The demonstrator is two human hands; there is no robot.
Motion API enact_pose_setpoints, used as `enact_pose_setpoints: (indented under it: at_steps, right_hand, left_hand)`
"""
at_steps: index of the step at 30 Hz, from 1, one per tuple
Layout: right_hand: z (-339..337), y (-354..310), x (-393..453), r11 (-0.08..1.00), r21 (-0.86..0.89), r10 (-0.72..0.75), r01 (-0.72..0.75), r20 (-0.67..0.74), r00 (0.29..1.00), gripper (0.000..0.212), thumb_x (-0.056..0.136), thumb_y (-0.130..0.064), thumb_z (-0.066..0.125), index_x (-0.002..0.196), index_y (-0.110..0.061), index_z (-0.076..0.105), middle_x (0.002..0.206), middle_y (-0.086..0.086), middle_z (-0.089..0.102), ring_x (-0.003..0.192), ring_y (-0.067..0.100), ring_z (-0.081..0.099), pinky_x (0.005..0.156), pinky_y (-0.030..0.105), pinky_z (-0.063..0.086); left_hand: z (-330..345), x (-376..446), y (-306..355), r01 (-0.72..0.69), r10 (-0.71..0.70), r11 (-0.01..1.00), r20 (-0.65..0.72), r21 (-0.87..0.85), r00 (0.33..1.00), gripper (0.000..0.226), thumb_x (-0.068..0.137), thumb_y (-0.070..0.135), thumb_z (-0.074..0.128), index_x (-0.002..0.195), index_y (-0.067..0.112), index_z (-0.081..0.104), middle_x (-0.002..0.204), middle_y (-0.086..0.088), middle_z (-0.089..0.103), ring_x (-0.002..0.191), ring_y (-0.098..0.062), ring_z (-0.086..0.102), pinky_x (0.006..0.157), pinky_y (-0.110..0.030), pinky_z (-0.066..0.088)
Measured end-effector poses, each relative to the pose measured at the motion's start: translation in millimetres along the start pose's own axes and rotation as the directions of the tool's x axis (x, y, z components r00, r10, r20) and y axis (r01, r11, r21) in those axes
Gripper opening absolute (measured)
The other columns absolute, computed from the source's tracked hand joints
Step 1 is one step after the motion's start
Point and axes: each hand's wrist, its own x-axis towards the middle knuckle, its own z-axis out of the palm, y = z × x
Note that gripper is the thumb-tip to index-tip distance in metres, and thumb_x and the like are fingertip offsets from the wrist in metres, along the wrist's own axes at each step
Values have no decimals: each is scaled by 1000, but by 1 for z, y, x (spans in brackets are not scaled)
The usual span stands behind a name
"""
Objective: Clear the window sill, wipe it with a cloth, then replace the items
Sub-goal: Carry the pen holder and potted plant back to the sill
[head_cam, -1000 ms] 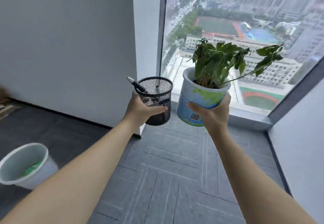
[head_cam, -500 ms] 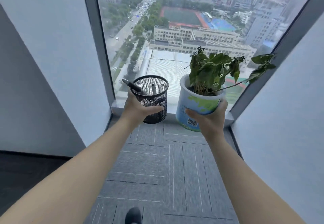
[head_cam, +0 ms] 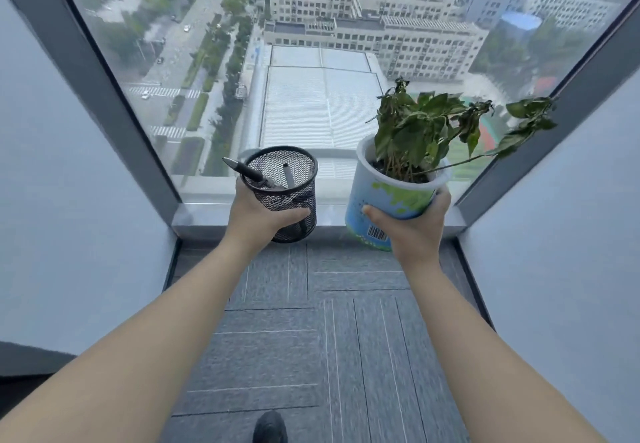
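My left hand grips a black mesh pen holder with pens sticking out of it. My right hand holds a white and blue plant pot with a leafy green plant. Both items hang in the air just in front of the low grey window sill, which runs along the bottom of the glass. Nothing stands on the visible part of the sill. No cloth is in view.
A tall window looks down on a city far below. Light walls close in the alcove on the left and right. Grey carpet tiles cover the floor, and the tip of a dark shoe shows at the bottom edge.
I have turned from the room and walked into the alcove, so the sill is now close and centred. Both hands kept their grips. The white bucket at left has left the view.
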Motion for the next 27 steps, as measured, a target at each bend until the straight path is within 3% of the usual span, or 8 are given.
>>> enact_pose_setpoints:
  at_steps: [2, 5, 10, 14, 19, 23, 27]
  right_hand:
    - [9, 25, 26, 1000, 4, 27, -27, 10, 1000, 86, 47, -16, 81, 119, -9, 34, 108, -13, 48, 103, 7, 54, 75, 7, 48]
    - [22, 69, 66, 998, 7, 58, -58, 32, 998, 81, 48, -13, 81, 114, -16, 34, 107, -16, 48, 94, -15, 53, 73, 6, 47]
    - [45, 163, 135, 993, -19, 121, -120, 55, 991, 90, 47, -17, 81, 124, -8, 34, 109, -18, 47, 103, 1, 52, 79, 8, 50]
    - [66, 251, 177, 988, -50, 153, -148, 94, 984, 91, 51, -9, 86, 125, -8, 33, 108, -20, 45, 102, -4, 50, 77, 3, 47]
    - [98, 378, 199, 981, -52, 193, -188, 101, 976, 85, 50, -14, 84, 117, -17, 32, 108, -19, 46, 98, -15, 50, 79, 5, 48]
    - [126, 493, 204, 980, -62, 193, -188, 90, 977, 86, 51, -14, 85, 120, -12, 33, 108, -18, 46, 100, -12, 50, 81, 4, 47]
    - [157, 594, 212, 981, -101, 170, -163, 68, 983, 89, 56, -8, 86, 127, -8, 32, 112, -10, 45, 103, 3, 51, 84, 5, 47]
  left_hand:
    - [14, 31, -18, 25, -25, 1000, 2, 9, 1000, 77, 45, 20, 84, 108, 12, 41, 101, 1, 54, 101, -18, 52, 83, -26, 40]
    - [38, 78, -49, 71, -71, 997, -8, 20, 997, 82, 42, 24, 83, 111, 9, 41, 106, -3, 55, 103, -20, 53, 83, -25, 40]
    - [84, 158, -105, 124, -122, 992, -62, 30, 991, 82, 41, 27, 83, 110, 16, 39, 115, -3, 55, 108, -18, 52, 91, -29, 39]
    - [115, 221, -169, 146, -145, 989, -77, 16, 986, 85, 45, 19, 84, 117, 14, 39, 116, -1, 55, 107, -16, 53, 90, -29, 41]
    - [146, 288, -280, 165, -162, 985, -71, 43, 984, 97, 34, 34, 82, 119, 14, 40, 117, -3, 58, 110, -17, 55, 97, -36, 44]
    - [175, 333, -380, 145, -141, 987, -55, 73, 988, 98, 35, 34, 81, 120, 14, 38, 114, 2, 55, 108, -14, 53, 94, -28, 39]
    - [199, 376, -475, 112, -107, 989, -58, 92, 993, 99, 36, 32, 82, 122, 12, 37, 114, 1, 54, 107, -14, 52, 93, -26, 38]
